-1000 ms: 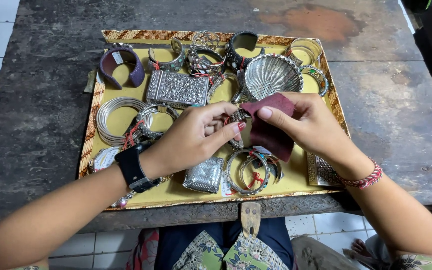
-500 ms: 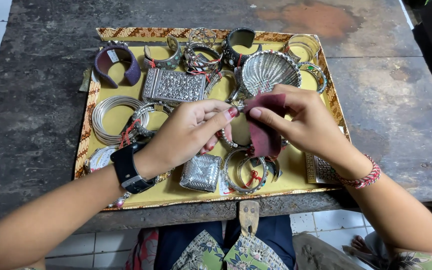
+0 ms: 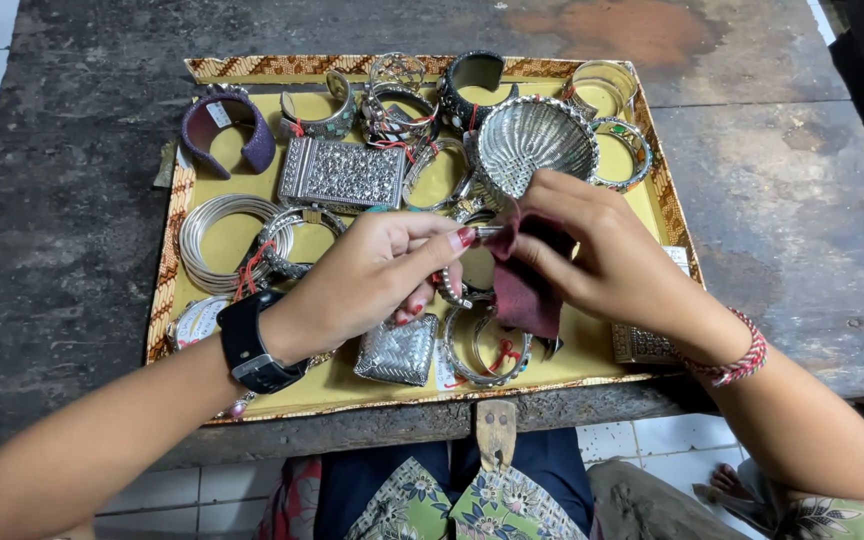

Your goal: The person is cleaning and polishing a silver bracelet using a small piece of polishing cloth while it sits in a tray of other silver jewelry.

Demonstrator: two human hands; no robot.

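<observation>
pinching a small silver piece between my left hand fingertips above the yellow tray on the worktop, my right hand grips a maroon cloth around it, best rubbed in short, firm strokes.

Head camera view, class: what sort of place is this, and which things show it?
Probably a jewellery seller's or silversmith's table: a yellow tray crowded with silver bangles, an embossed silver box, and a maroon cloth held against a small silver piece.
</observation>
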